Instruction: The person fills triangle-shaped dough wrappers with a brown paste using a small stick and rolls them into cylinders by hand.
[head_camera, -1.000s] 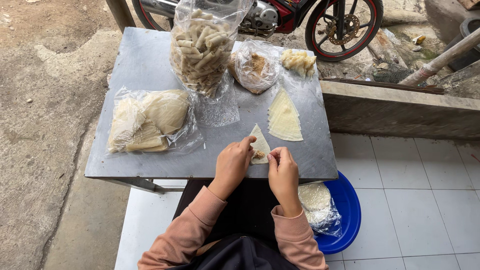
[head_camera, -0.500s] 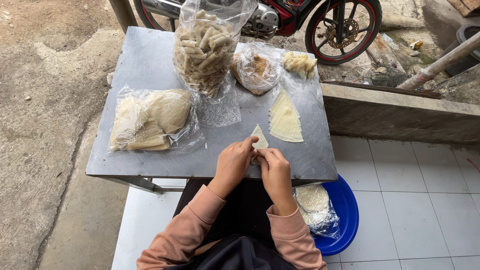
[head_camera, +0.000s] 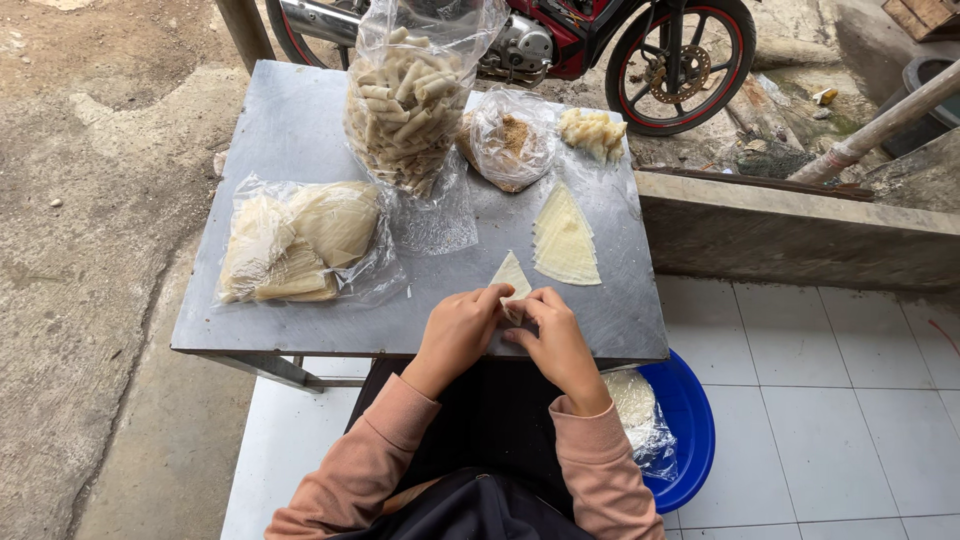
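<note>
Outdoors in flat daylight: grey metal table (head_camera: 300, 130) on white floor tiles (head_camera: 820, 400), bare packed earth (head_camera: 90, 200) to the left, low concrete ledge (head_camera: 800, 230) to the right; red motorcycle (head_camera: 640, 40) parked behind the table, a pale pipe (head_camera: 880, 125) leaning nearby, blue plastic basin (head_camera: 690, 430) below the tabletop

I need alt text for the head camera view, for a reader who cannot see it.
Both hands, left hand and right hand, pinch a triangular pastry wrapper on a metal table. Around it lie a wrapper stack, a bag of rolled pastries and a bag of wrappers.
</note>
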